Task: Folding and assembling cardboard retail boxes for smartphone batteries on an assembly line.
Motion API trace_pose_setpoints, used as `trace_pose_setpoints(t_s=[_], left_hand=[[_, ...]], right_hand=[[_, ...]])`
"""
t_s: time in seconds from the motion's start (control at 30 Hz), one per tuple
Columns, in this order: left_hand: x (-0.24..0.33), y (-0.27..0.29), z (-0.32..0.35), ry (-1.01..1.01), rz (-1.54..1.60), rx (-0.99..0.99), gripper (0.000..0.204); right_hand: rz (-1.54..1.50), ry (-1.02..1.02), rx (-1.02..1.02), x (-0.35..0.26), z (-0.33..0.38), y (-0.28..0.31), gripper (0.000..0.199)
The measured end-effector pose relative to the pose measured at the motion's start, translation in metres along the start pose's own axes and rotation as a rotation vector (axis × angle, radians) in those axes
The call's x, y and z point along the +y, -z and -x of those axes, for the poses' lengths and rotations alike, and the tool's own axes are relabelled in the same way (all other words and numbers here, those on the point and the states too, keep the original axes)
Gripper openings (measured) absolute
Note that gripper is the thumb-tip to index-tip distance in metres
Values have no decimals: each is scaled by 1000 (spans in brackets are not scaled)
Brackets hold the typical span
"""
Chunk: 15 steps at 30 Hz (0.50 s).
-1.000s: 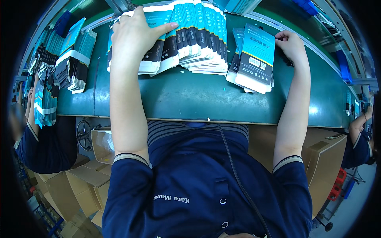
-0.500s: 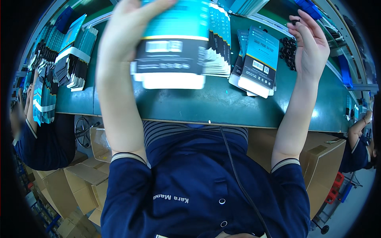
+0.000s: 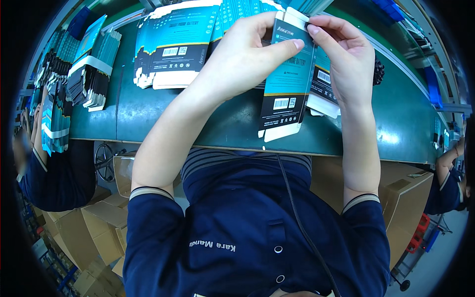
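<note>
Currently both hands hold one flat teal-and-black carton [image 3: 289, 79] above the green table [image 3: 198, 123], long axis running away from the person, white bottom flap toward the table's near edge. Left hand [image 3: 242, 59] clasps its left side; right hand [image 3: 346, 54] pinches the top flap. Stack of flat cartons [image 3: 173, 44] left of it.

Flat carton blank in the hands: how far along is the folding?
Done: one flat carton blank is off the stack, held up over the green bench by both hands. In hand: left hand grips its left edge, right hand pinches the top flap; it looks flat, bottom flaps hanging open. Left: squaring up and closing flaps, plus the fanned stack of blanks on the bench.
</note>
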<state>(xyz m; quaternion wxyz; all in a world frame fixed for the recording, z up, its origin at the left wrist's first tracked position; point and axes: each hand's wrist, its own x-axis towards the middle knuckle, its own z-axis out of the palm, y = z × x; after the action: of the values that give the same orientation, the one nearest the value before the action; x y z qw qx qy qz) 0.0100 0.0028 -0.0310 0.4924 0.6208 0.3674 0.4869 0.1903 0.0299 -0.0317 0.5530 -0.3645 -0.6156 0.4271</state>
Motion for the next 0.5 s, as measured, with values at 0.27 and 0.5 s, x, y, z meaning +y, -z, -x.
trace_pose_setpoints(t_s=[0.27, 0.5], left_hand=[[-1, 5, 1, -25, -77, -12, 23], [0, 3, 1, -85, -15, 2, 18]], right_hand=[[16, 140, 75, -1, 6, -15, 23], [-21, 114, -19, -4, 3, -6, 19]])
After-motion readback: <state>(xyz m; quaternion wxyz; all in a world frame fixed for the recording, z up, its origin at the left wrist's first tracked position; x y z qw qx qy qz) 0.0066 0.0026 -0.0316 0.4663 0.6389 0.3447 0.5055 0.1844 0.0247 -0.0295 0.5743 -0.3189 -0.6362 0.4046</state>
